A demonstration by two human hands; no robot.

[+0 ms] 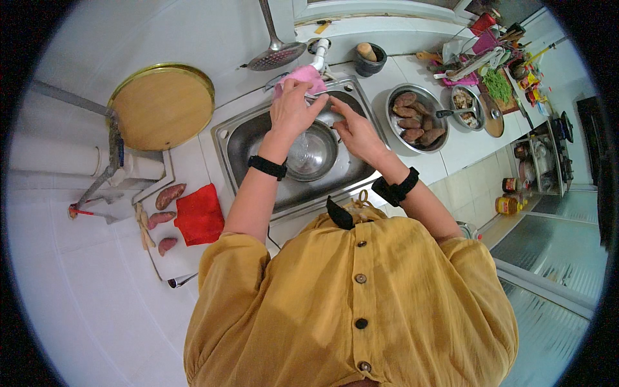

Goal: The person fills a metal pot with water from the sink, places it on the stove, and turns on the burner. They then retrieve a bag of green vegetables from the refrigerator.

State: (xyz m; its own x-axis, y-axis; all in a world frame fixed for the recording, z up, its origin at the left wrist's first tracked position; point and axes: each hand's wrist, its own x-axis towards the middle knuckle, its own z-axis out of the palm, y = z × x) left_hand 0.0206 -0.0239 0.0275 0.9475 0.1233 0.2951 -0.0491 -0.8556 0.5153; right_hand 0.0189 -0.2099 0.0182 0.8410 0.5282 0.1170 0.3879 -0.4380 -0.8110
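My left hand (293, 116) is over the sink (242, 151), in front of a pink cloth (306, 79) draped by the tap. Its thumb stands apart from its bent fingers, and I see nothing held in it. My right hand (359, 132) hovers just to the right, thumb and forefinger apart, with nothing visible in it. The fingertips of both hands come close together near the tap spout, which they partly hide. Below them a round metal bowl (314, 158) sits in the sink, with water running down into it.
Right of the sink, a steel bowl (393, 106) holds several sweet potatoes (411, 122). A dark mortar (369, 68) stands behind. More sweet potatoes (169, 196) lie left, beside a red cloth (198, 215). A round board (161, 106) leans on the wall; a skimmer (276, 55) hangs above.
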